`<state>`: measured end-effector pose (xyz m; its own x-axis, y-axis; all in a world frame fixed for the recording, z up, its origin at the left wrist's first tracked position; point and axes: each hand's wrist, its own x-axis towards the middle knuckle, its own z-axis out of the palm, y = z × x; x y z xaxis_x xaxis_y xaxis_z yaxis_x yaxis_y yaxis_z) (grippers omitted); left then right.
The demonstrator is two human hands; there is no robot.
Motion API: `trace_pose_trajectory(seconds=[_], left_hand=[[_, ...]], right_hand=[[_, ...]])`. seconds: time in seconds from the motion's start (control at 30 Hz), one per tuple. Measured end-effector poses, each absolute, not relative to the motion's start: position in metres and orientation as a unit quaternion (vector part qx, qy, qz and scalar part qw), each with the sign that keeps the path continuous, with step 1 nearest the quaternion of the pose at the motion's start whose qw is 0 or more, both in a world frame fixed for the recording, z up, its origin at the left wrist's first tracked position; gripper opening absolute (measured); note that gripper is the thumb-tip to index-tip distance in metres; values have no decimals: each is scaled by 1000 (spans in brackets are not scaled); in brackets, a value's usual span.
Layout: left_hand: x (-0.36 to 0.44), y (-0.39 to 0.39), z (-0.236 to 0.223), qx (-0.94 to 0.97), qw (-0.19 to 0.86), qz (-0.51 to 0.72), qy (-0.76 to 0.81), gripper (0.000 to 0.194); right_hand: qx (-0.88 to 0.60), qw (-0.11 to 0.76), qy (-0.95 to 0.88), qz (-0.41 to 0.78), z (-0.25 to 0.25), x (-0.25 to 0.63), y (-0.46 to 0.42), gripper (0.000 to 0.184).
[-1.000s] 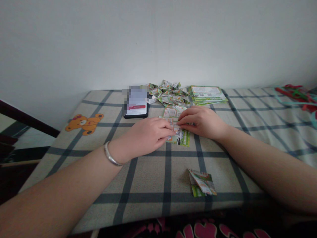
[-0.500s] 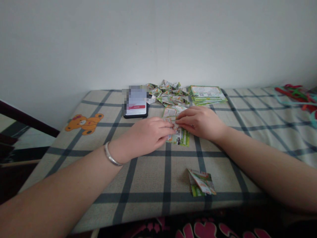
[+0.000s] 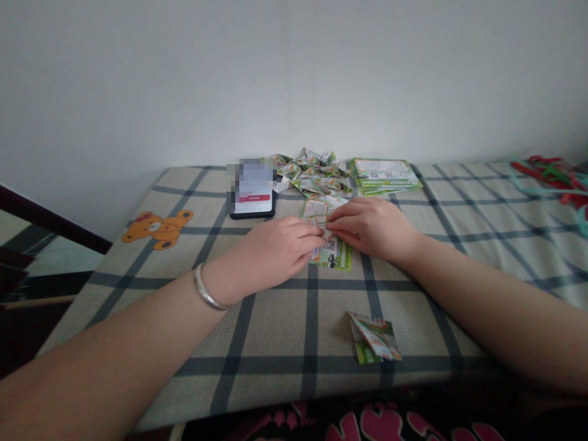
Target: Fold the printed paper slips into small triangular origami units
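A green-and-white printed paper leaflet (image 3: 339, 260) lies on the checked tablecloth with a crease across its middle. My left hand (image 3: 280, 248) comes from the left, its fingertips pinching the paper at that crease. From the right, my right hand (image 3: 374, 226) has its fingers closed on the same spot, the fingertips of both hands nearly touching. Part of the leaflet is hidden under the fingers. Nearer to me sits a folded piece of the same printed paper (image 3: 374, 340), apart from both hands.
Several folded paper pieces (image 3: 312, 171) are heaped near the wall, beside a stack of flat leaflets (image 3: 386, 174). A phone (image 3: 252, 212) lies left of the heap. A bear figure (image 3: 158, 231) is on the cloth at left; coloured ribbons (image 3: 546, 174) lie far right.
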<state>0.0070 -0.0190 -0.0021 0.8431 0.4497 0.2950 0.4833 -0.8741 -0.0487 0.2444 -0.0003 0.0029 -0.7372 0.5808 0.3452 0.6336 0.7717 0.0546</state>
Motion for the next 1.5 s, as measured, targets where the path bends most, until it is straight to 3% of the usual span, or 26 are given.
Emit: trace_pose_trajectory(seconds=[0.3, 0.57, 0.93, 1.5], left_hand=[[10, -24, 2, -964, 108, -114, -215, 27], [8, -21, 1, -962, 57, -123, -236, 32], [11, -27, 3, -953, 78, -110, -271, 29], [12, -28, 5, -952, 77, -91, -282, 22]], right_hand=[[-333, 135, -929, -88, 6, 242, -2, 24], [-328, 146, -930, -82, 5, 243, -2, 23], [-289, 165, -940, -79, 8, 246, -3, 21], [-315, 71, -944, -67, 22, 235, -24, 22]])
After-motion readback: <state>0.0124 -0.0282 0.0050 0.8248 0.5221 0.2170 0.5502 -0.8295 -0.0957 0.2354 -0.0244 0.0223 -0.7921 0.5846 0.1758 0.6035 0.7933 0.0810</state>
